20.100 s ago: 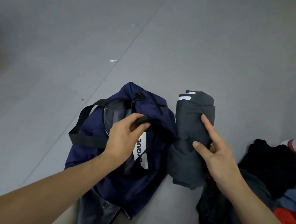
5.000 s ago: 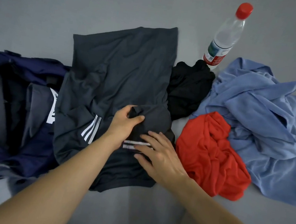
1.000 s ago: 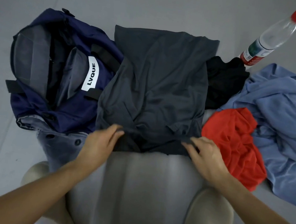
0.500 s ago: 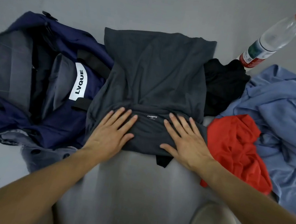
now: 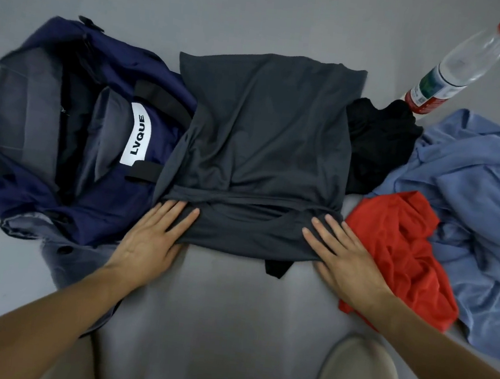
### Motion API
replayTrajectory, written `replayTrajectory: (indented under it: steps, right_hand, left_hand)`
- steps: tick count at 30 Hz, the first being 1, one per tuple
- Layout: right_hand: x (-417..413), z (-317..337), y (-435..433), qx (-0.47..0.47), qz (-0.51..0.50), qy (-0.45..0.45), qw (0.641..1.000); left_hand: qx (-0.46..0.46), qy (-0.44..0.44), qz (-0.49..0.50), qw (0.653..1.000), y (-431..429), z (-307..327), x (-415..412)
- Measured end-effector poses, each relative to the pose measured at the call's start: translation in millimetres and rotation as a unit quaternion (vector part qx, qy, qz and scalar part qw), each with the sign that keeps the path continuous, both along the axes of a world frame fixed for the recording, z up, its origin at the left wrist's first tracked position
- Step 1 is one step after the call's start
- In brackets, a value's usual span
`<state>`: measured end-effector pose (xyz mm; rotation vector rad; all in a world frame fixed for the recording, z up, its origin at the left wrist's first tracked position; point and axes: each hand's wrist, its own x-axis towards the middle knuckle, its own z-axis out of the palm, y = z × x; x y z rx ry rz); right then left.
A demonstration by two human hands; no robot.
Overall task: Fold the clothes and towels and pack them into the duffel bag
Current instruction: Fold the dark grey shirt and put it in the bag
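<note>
A: What is the fabric in the centre of the frame?

B: A dark grey T-shirt (image 5: 260,135), thin and smooth, spread flat on the grey floor (image 5: 261,11). Its lower edge is folded up into a thick band.

A: And the hands?

B: Both lie flat with straight fingers. The left hand (image 5: 152,237) presses the band's left end and the right hand (image 5: 346,258) its right end. Neither grips anything.

A: Where is the bag?

B: At the left, touching the shirt's side. It is a navy duffel bag (image 5: 73,127) lying unzipped, with grey lining, black straps and a white LVQUE patch. A grey buttoned garment (image 5: 62,256) pokes out beneath it.

A: How many other things are there?

B: On the right are three crumpled garments, a black one (image 5: 377,141), a red one (image 5: 397,245) and a light blue shirt (image 5: 471,212). A clear plastic bottle (image 5: 460,57) with a red cap is at the upper right. The floor is bare along the top and between the arms.
</note>
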<state>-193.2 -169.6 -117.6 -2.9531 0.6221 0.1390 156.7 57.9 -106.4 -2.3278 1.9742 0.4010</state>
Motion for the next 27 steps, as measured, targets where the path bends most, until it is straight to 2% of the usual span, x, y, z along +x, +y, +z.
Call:
replayTrajectory:
  steps: [2,5,8,10,12,18,20,23,25,27]
  right_hand:
    - [2.9,7.2,-3.4,0.015,-0.007,0.008,1.0]
    - [-4.0,23.7,0.6,0.079,0.003,0.001,0.997]
    - [-9.3,42.3,1.5,0.138,-0.031,-0.052,0.989]
    - [-2.2,55.3,-4.9,0.131,-0.064,-0.088,0.985]
    - [11.6,63.3,-17.8,0.106,-0.076,-0.135,0.982]
    - [66.7,53.9,-76.6,0.003,-0.125,-0.195,0.973]
    - [78.8,45.4,-86.8,-0.041,-0.128,-0.187,0.973]
    - [89.7,39.2,-79.5,-0.064,-0.082,-0.164,0.981]
    - [87.4,32.1,-67.0,-0.041,-0.055,-0.124,0.99]
    - [76.9,21.3,-60.3,0.013,-0.059,-0.031,0.998]
  left_hand:
    - [0.004,0.004,0.004,1.0,-0.7,3.6,-0.2]
    - [0.036,0.0,-0.067,0.997,18.1,16.2,1.9]
    - [-0.007,0.027,-0.094,0.995,22.5,39.3,7.3]
    - [-0.065,0.03,-0.066,0.995,7.2,56.1,12.7]
    - [-0.102,-0.003,-0.037,0.994,-17.7,62.4,23.4]
    - [-0.15,-0.098,0.043,0.983,-100.4,45.2,50.6]
    - [-0.159,-0.106,0.078,0.978,-115.1,38.0,48.5]
    - [-0.188,-0.081,0.018,0.979,-125.4,33.6,22.5]
    - [-0.149,-0.052,-0.026,0.987,-120.9,27.4,5.3]
    - [-0.07,-0.027,-0.015,0.997,-105.7,14.3,4.1]
